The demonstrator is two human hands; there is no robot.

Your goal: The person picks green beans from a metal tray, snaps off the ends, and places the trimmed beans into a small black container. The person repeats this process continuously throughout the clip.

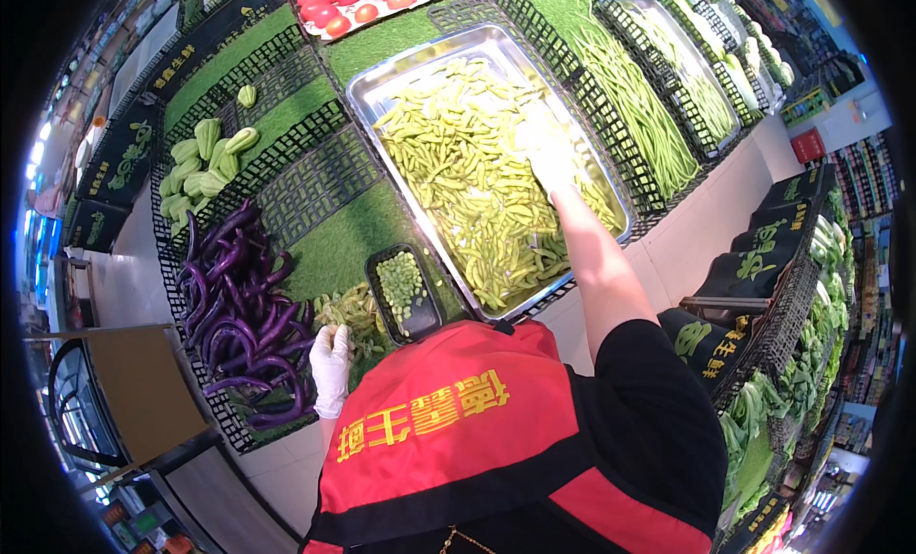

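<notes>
My right hand (551,160), washed out by glare, reaches onto the edamame pods (465,167) spread in a large steel tray (424,221); whether it grips any pods is not visible. My left hand (331,353), in a white glove, is beside a heap of emptied-looking pods (354,314), its fingers bent together; what lies between them cannot be made out. Between that heap and the steel tray stands a small black plastic tray (422,328) of shelled green beans (401,282), close to the front of the red apron (444,396).
Purple eggplants (243,318) lie at the left, with chayotes (207,160) beyond them. Tomatoes (343,3) are at the top. Black plastic dividers (565,67) separate long beans (637,117) on the right. Leafy greens (794,368) fill a rack at the far right.
</notes>
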